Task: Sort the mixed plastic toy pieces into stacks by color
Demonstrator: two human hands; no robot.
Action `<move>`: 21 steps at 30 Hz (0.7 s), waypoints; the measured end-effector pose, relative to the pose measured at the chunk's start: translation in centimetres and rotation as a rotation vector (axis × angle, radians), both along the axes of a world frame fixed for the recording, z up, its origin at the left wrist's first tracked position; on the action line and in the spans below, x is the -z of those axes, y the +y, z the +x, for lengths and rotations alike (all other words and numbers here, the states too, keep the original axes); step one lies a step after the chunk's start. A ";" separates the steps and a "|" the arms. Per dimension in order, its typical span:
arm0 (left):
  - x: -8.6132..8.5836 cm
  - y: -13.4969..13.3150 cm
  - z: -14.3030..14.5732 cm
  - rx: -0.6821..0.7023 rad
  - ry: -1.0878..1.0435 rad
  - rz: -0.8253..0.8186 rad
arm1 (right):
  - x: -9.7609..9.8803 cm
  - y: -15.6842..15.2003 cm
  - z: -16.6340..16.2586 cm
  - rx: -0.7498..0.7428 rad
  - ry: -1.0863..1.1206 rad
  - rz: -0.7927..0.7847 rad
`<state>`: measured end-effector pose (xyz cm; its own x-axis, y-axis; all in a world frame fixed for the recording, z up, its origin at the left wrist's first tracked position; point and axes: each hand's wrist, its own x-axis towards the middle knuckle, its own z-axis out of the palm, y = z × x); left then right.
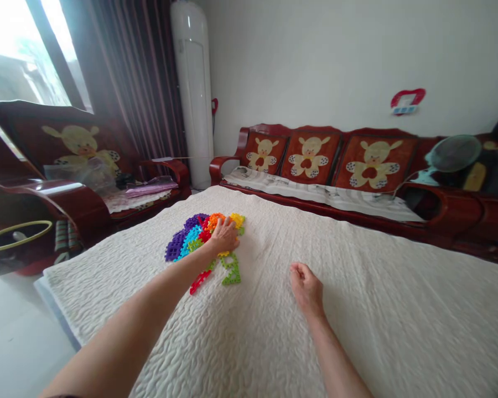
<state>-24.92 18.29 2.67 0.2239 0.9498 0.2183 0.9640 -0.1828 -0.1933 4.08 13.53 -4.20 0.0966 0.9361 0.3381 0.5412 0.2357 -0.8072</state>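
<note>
One sofa [336, 211] upper right; quilted cover [269, 315] below; left hand [225, 236] splayed on coloured pieces [191, 239], centre-left; right hand [307, 288] fisted, apart.

Open room is stretching across the right; plastic pieces are crowding the left.
The cream quilted cover [398, 298] is giving the right hand [307, 284] a broad way rightward and forward, and a bare strip is running between that hand and the colourful pieces [176, 246]. The left hand [224, 236] is covering part of the cluster, its forearm barring the near left. Past the far edge the long sofa [327, 209] is standing as a barrier; the armchair [81, 207] is bounding the far left.
</note>
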 end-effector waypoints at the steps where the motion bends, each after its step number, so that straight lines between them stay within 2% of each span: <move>1: -0.3 0.3 -0.5 -0.031 -0.006 -0.007 | 0.0 0.0 0.0 0.001 0.000 0.001; 8: -3.0 1.9 -4.3 -0.261 -0.059 -0.043 | -0.2 0.0 -0.2 0.006 -0.006 0.013; 12: -4.8 0.6 -4.2 -0.323 -0.053 -0.029 | -0.3 -0.1 -0.3 0.006 -0.012 0.008; 15: -4.0 -2.6 -1.3 -0.202 -0.053 0.016 | -0.4 -0.1 -0.3 0.007 -0.020 0.000; 18: -1.2 -6.6 2.0 0.227 -0.095 -0.014 | -0.5 -0.2 -0.3 0.016 -0.031 -0.008; 20: 0.7 -8.7 3.2 0.359 -0.085 -0.081 | -0.5 -0.1 -0.3 0.023 -0.031 -0.014; 21: 1.4 -9.4 3.3 0.370 -0.080 -0.100 | -0.5 -0.1 -0.3 0.024 -0.031 -0.017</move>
<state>-21.64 8.90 1.24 0.5416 0.8254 0.1597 0.8405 -0.5353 -0.0838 3.77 13.42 -3.71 0.1092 0.9393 0.3253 0.5712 0.2086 -0.7939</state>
